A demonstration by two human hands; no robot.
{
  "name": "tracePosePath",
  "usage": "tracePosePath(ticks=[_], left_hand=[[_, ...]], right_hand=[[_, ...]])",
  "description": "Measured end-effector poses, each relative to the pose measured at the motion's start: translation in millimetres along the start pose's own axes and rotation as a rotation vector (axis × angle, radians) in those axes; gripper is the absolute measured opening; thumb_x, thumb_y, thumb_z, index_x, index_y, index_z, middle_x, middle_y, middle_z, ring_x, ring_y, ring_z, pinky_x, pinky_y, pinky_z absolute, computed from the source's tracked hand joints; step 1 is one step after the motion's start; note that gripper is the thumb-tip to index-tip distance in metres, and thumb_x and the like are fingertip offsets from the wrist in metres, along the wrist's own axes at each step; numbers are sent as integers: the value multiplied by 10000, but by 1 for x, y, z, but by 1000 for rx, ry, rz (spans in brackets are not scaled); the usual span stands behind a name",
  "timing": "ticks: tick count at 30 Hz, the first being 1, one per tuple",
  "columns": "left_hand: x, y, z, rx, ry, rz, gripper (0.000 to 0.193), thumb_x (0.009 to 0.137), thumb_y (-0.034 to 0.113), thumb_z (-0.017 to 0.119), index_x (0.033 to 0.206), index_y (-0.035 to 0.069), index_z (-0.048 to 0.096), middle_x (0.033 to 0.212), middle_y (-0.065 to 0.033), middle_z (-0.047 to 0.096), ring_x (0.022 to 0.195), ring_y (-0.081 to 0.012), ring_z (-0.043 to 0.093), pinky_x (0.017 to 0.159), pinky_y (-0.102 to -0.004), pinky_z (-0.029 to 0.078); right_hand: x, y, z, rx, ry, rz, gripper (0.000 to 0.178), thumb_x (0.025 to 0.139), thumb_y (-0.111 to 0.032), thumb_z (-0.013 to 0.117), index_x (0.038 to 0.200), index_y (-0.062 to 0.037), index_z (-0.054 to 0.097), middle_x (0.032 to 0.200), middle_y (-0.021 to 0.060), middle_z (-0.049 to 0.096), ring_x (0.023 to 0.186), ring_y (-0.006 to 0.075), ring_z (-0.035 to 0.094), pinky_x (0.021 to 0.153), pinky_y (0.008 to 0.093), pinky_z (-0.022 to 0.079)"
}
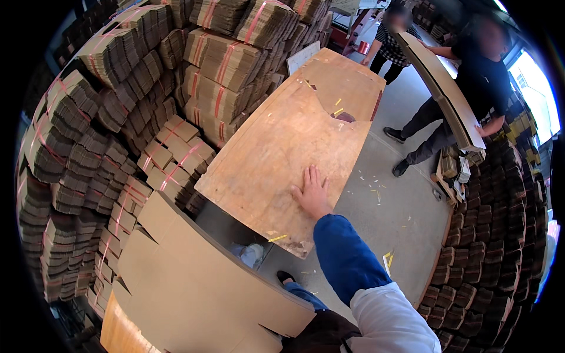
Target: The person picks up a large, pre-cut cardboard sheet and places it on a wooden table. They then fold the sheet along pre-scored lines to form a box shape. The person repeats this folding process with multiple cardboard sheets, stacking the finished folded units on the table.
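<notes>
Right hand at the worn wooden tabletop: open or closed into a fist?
Open: the right hand lies palm down on the worn wooden tabletop, fingers extended and thumb apart.

The tabletop (259, 153) occupies the centre. The right hand (312, 195) rests on its near right portion. 1 cardboard sheet (206, 282) is positioned at near left, before the tabletop. Cardboard bundles (220, 67) line the left side, beyond the tabletop's left edge. Cardboard stacks (482, 253) line the right side. The floor (412, 203) between these stacks and the tabletop bears scattered scraps (386, 265). 2 co-workers (479, 76) stand at far right, a cardboard panel (441, 88) between them.
</notes>
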State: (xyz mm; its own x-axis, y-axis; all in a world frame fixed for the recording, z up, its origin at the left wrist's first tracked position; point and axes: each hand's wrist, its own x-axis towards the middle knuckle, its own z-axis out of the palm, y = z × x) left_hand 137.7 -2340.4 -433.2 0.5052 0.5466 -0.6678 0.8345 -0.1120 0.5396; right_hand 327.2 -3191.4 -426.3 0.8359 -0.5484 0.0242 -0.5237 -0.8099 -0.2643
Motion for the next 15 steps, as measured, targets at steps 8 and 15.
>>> tracePosePath(ticks=[8, 15], left_hand=[[-18, 11, 16, -68, 124, -95, 625, 976, 562, 482, 487, 181, 405, 447, 17, 378, 390, -115, 288, 401, -300, 200], [-26, 15, 18, -135, 58, -79, 620, 968, 577, 487, 498, 182, 407, 427, 34, 324, 393, -108, 248, 405, -300, 176]], right_hand=[[11, 12, 10, -14, 26, -49, 886, 916, -598, 483, 1519, 2, 239, 1612, 180, 159, 1504, 307, 104, 1147, 644, 87], [3, 16, 8, -28, -40, -27, 872, 920, -595, 480, 1515, 3, 259, 1608, 193, 167, 1502, 318, 110, 1154, 629, 86]])
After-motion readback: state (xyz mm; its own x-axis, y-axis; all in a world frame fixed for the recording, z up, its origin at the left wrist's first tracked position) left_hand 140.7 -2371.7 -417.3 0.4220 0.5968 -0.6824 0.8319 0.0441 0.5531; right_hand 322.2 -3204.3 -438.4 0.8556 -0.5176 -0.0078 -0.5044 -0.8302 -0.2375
